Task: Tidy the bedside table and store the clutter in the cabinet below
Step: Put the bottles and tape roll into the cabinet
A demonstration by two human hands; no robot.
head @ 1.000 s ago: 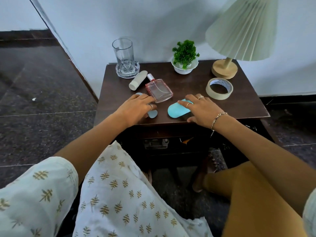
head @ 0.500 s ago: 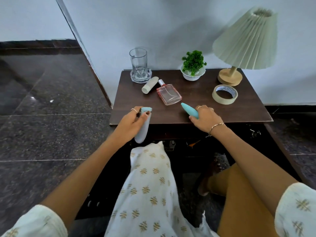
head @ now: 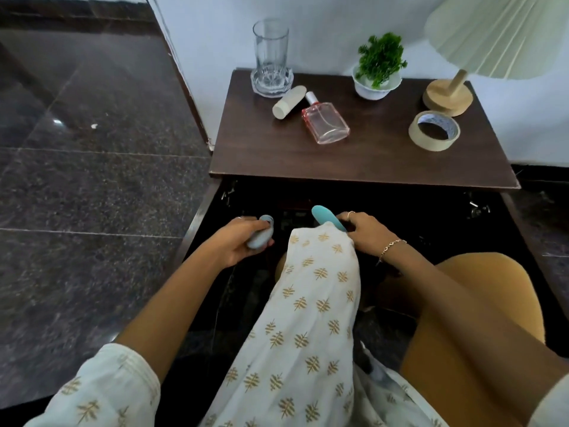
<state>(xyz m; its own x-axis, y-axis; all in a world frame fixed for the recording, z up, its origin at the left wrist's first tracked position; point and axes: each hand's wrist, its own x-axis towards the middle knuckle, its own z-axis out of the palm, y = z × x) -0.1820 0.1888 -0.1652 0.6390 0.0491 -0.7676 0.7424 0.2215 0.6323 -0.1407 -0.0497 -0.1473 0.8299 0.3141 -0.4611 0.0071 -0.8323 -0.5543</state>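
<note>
Below the counter (head: 363, 161) edge, at the open cabinet (head: 400, 211): two small blue items carried down for storing.

Left hand (head: 243, 241) curled round a pale blue case (head: 260, 235); right hand (head: 366, 232) pinching a teal pad (head: 326, 217) by its near end, both held in front of the dark cabinet mouth. Probably light, smooth, a little slippery; best gripped across the middle. Left on top: glass (head: 271, 53), white tube (head: 289, 102), perfume bottle (head: 326, 123), likely fragile, and tape roll (head: 434, 131).
</note>
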